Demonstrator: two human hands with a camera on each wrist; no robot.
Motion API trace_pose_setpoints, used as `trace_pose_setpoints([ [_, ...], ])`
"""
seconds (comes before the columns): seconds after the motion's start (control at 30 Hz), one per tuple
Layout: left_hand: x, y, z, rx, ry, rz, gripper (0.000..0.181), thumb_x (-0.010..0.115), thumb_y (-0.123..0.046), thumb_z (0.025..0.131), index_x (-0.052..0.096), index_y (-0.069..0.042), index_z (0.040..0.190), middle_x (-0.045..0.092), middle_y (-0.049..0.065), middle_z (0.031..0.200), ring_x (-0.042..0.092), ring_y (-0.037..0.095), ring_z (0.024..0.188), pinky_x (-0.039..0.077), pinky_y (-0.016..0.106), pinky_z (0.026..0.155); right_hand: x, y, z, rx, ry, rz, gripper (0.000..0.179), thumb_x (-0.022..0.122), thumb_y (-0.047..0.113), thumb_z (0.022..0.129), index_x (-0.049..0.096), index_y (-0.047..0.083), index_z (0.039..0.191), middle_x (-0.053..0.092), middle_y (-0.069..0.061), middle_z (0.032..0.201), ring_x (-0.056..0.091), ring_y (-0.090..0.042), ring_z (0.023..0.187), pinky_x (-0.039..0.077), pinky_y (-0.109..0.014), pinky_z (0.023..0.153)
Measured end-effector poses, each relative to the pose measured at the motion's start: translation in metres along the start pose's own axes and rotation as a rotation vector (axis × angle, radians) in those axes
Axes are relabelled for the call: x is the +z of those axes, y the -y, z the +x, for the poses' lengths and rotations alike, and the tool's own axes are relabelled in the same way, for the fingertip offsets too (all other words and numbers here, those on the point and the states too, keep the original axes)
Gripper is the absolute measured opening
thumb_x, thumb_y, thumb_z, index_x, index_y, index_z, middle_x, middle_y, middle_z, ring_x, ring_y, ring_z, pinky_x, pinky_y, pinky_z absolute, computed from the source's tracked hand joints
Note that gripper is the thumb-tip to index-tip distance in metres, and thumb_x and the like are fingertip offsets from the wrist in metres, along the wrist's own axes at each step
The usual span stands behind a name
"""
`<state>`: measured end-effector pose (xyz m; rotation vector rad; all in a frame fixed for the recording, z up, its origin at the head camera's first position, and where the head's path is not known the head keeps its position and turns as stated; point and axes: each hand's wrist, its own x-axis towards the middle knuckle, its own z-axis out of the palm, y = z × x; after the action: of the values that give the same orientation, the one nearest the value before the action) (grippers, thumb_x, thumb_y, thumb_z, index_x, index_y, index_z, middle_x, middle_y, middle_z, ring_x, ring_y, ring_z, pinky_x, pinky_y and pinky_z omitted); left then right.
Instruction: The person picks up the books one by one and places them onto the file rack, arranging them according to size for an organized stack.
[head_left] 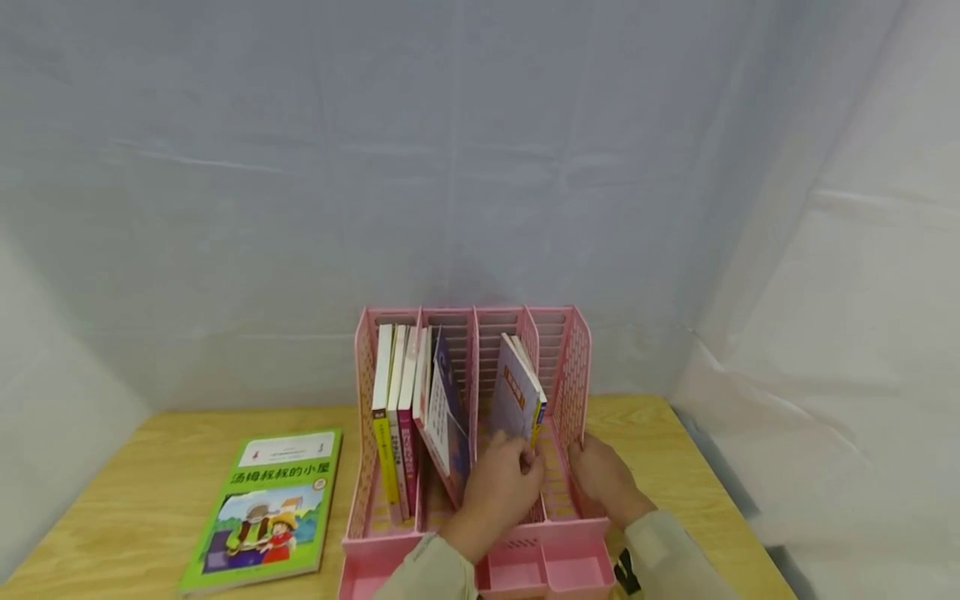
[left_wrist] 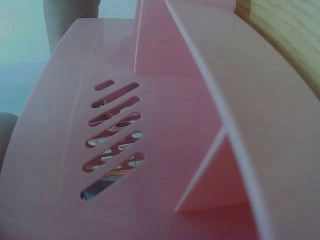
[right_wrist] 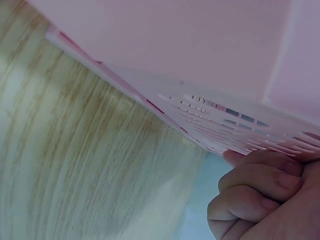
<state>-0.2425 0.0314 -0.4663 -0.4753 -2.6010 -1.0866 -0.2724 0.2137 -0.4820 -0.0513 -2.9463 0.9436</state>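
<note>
A pink desk organizer [head_left: 472, 527] with upright compartments stands on the table. In the head view my left hand [head_left: 498, 492] reaches over its front, fingers curled at the lower end of a lavender book [head_left: 516, 392]. That book leans to the right against a divider; my hand hides its bottom. The left wrist view shows mainly the organizer's slotted front tray [left_wrist: 165, 125], with blurred hand parts at the left edge. At the organizer's right wall [head_left: 576, 375] my right hand [head_left: 603, 475] holds the front edge. Its curled fingers [right_wrist: 250, 200] lie against the slotted side.
Several books [head_left: 397, 417] stand in the leftmost compartment, and a purple-covered book [head_left: 444, 417] leans in the one beside it. Left of the organizer a green picture book [head_left: 266, 508] lies flat on the wooden table [head_left: 112, 500]. A pale curtain [head_left: 450, 167] hangs behind.
</note>
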Motion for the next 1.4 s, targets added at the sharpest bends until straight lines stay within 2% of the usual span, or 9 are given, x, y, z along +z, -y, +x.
trace_pose_setpoints([
  [0.17,0.000,0.001,0.003,-0.015,0.020,0.024,0.014,0.069,-0.018,0.087,0.057,-0.017,0.079,0.047,0.000,0.094,0.050,0.013,0.072,0.050,0.028,0.062,0.000,0.002,0.005,-0.005,0.009,-0.011,0.049,0.033,0.025,0.111,0.056,-0.006,0.140,0.069,-0.026,0.115,0.068,-0.037,0.100,0.052,-0.061,0.095],
  [0.33,-0.002,0.000,0.007,-0.005,0.026,0.000,0.016,0.071,-0.018,0.083,0.055,-0.015,0.085,0.051,-0.002,0.088,0.049,0.013,0.070,0.048,0.029,0.061,-0.002,0.003,0.009,-0.025,0.013,-0.039,0.050,0.032,0.025,0.111,0.056,-0.007,0.141,0.069,-0.027,0.116,0.068,-0.039,0.098,0.054,-0.059,0.091],
  [0.4,-0.003,0.000,0.010,-0.023,0.016,-0.029,0.022,0.071,-0.017,0.082,0.055,-0.011,0.096,0.055,-0.001,0.082,0.050,0.014,0.065,0.046,0.031,0.056,-0.004,0.004,0.011,-0.039,0.015,-0.051,0.049,0.032,0.025,0.111,0.056,-0.007,0.140,0.069,-0.026,0.114,0.067,-0.036,0.094,0.055,-0.058,0.088],
  [0.5,-0.004,-0.001,0.013,-0.061,0.007,-0.084,0.050,0.070,-0.015,0.081,0.052,-0.004,0.127,0.065,0.009,0.082,0.056,0.020,0.061,0.048,0.036,0.053,-0.006,0.006,0.014,-0.039,0.030,-0.055,0.049,0.032,0.025,0.111,0.055,-0.007,0.140,0.069,-0.024,0.111,0.064,-0.031,0.088,0.055,-0.054,0.084],
  [0.63,-0.002,0.000,0.014,-0.046,0.036,-0.097,0.080,0.071,-0.015,0.084,0.036,-0.002,0.154,0.068,0.024,0.122,0.070,0.036,0.099,0.059,0.049,0.083,-0.005,0.005,0.013,-0.018,0.048,-0.047,0.049,0.033,0.025,0.110,0.054,-0.007,0.142,0.069,-0.025,0.117,0.063,-0.030,0.087,0.054,-0.048,0.076],
  [0.73,0.001,0.002,0.011,-0.030,0.057,-0.097,0.082,0.072,-0.016,0.085,0.034,-0.001,0.156,0.056,0.025,0.144,0.060,0.040,0.126,0.050,0.053,0.106,-0.003,0.002,0.010,-0.019,0.048,-0.044,0.048,0.034,0.024,0.110,0.054,-0.008,0.141,0.068,-0.026,0.119,0.063,-0.030,0.087,0.054,-0.048,0.076],
  [1.1,0.003,0.007,-0.003,-0.080,0.064,-0.086,0.087,0.072,-0.020,0.084,0.031,-0.001,0.158,0.057,0.028,0.140,0.064,0.044,0.115,0.055,0.057,0.095,0.013,-0.004,0.005,-0.056,0.052,-0.037,0.047,0.033,0.023,0.111,0.055,-0.006,0.141,0.066,-0.030,0.126,0.065,-0.046,0.113,0.052,-0.061,0.095],
  [1.23,0.004,0.007,-0.007,-0.060,0.074,-0.081,0.087,0.071,-0.019,0.084,0.030,-0.001,0.158,0.057,0.028,0.140,0.064,0.044,0.116,0.055,0.057,0.095,0.012,-0.005,0.000,-0.058,0.046,-0.040,0.045,0.035,0.021,0.110,0.057,-0.007,0.138,0.068,-0.029,0.120,0.066,-0.045,0.110,0.052,-0.062,0.096],
  [1.4,0.006,0.008,-0.008,-0.061,0.074,-0.056,0.088,0.071,-0.022,0.084,0.028,-0.006,0.160,0.058,0.026,0.140,0.064,0.043,0.115,0.056,0.056,0.093,0.012,-0.003,0.000,-0.050,0.050,-0.056,0.044,0.035,0.022,0.111,0.058,-0.005,0.138,0.069,-0.024,0.116,0.064,-0.031,0.088,0.054,-0.047,0.075],
])
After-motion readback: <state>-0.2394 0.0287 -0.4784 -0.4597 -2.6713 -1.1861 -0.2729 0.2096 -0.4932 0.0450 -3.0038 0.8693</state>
